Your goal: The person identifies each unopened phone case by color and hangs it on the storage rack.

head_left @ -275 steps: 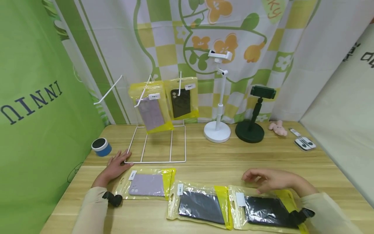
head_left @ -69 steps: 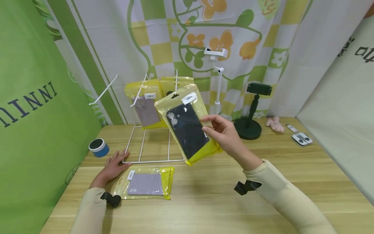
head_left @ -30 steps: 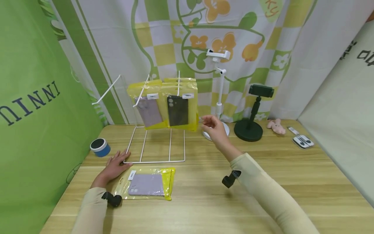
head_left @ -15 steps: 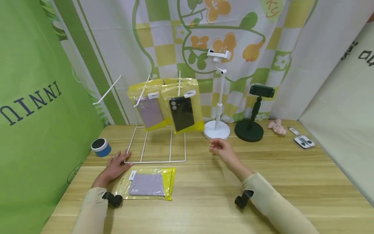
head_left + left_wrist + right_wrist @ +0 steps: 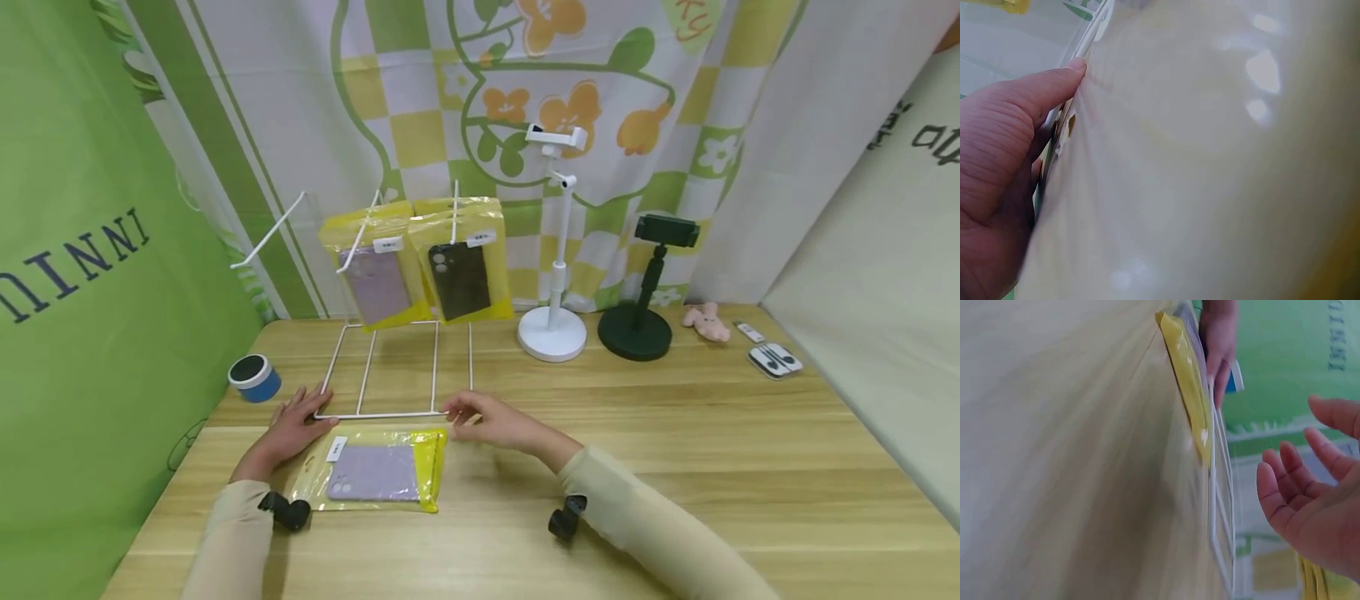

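Observation:
My left hand (image 5: 296,421) lies flat at the front left corner of a white wire display rack (image 5: 375,416), fingers spread on the table. Just in front of it lies a yellow-edged clear pouch with a lilac phone case (image 5: 373,472), whose blurred surface fills most of the left wrist view. My right hand (image 5: 495,423) hovers by the pouch's yellow end and the rack's front right corner, its fingers loosely bent and holding nothing in the right wrist view. On the rack's hooks hang pouches with a lilac phone case (image 5: 375,287) and a black phone case (image 5: 461,282).
Behind the right hand stand a white phone stand (image 5: 553,333) and a dark green phone stand (image 5: 636,332). Farther right lie a pink plush toy (image 5: 707,322), a small white stick (image 5: 748,332) and boxed earphones (image 5: 775,361). A blue jar (image 5: 255,379) sits left of the rack.
Two pouches with black cases have left the table; the right hand carried one up, and it now hangs on the right hook. That hand then let go and came down leftward. The left hand stayed.

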Demonstrator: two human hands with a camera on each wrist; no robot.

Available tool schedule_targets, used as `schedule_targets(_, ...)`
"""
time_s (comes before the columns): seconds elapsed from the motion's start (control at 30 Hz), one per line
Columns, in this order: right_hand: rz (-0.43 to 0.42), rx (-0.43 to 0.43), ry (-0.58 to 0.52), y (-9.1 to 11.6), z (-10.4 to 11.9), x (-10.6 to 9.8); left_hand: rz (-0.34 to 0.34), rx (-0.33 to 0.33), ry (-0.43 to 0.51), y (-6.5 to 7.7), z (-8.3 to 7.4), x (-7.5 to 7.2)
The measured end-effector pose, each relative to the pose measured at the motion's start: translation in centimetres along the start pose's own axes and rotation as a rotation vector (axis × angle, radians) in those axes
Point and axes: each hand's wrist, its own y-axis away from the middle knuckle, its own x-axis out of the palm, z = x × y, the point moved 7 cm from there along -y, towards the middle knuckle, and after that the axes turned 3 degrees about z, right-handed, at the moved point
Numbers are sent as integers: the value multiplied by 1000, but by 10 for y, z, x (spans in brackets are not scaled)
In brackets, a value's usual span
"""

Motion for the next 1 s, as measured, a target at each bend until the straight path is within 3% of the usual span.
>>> schedule_targets(0.2,162,-34,184,-38,23,40,-8,6,-1,0,3,0)
schedule_targets(0.33,225,-11,356,-54,22,62,-10,6,-12,1,4,0)
schedule_targets(0.67,191,191,577,-72,2,80,-13,12,7,0,2,-3)
schedule_targets(0.87,221,209,534,-73,-5,84,-12,18,-7,-1,4,-1)
schedule_targets(1.0,178,202,460,-71,-11,80,-11,18,-6,-1,4,1)
